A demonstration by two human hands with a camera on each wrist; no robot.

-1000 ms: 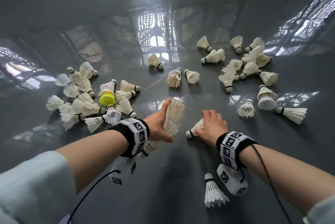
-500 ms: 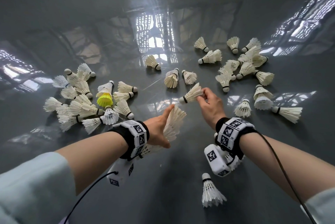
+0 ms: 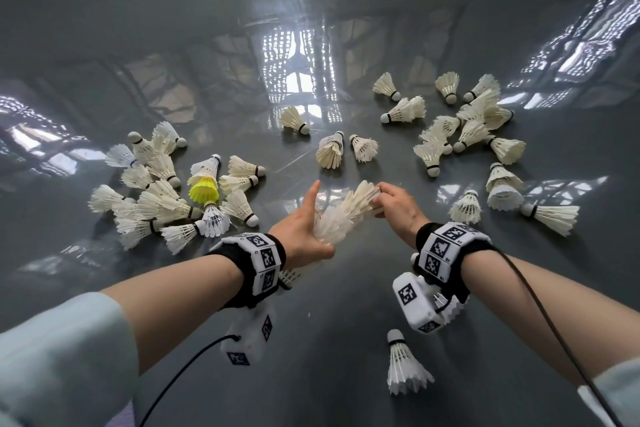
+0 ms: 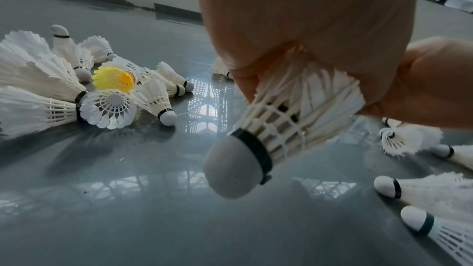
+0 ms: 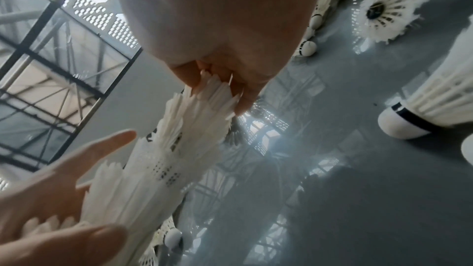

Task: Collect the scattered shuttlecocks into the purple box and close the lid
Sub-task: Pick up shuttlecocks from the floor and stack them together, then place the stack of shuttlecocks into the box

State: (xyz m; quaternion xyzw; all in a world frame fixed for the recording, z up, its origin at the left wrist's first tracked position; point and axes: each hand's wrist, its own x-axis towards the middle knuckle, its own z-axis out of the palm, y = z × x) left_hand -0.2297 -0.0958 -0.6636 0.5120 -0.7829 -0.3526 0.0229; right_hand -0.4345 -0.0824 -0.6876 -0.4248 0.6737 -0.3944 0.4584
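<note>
White shuttlecock stack, cork-end nearward

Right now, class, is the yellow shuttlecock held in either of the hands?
No, the yellow shuttlecock lies on the floor among white ones.

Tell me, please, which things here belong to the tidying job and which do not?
Job:
stack, held by left hand
right hand, pushing a shuttlecock onto it
loose shuttlecocks
yellow shuttlecock

Not job:
wrist cameras
cable
floor

right hand — pinches feather tip | nested shuttlecock stack | left hand grips stack
</note>
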